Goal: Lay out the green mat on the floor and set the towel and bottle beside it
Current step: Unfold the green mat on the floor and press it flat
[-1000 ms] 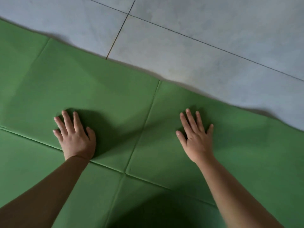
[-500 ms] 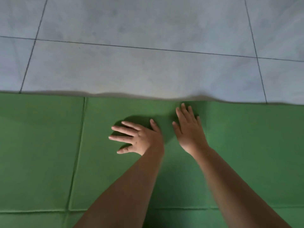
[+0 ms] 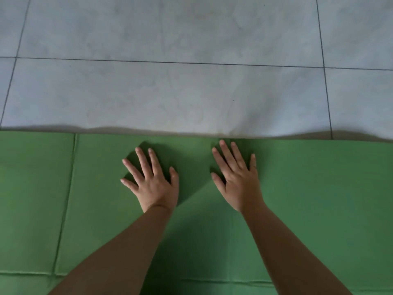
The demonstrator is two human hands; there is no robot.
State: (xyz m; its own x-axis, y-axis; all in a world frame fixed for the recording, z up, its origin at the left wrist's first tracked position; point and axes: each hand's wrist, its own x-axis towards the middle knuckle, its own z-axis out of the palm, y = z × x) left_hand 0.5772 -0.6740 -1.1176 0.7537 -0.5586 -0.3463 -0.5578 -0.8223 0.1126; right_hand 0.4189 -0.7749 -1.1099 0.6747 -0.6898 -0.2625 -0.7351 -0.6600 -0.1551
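Observation:
The green mat lies unfolded on the floor and fills the lower half of the view, with fold creases running across it. Its far edge runs left to right and waves slightly off the tiles. My left hand presses flat on the mat with fingers spread, a little back from that edge. My right hand lies flat beside it, fingertips almost at the mat's far edge. Neither the towel nor the bottle is in view.
Grey floor tiles with dark grout lines stretch beyond the mat's far edge across the upper half of the view.
The view swung so the mat's edge now runs level. My hands came close together near the far edge, then my left hand turned from pointing sideways to pointing forward and moved a little left.

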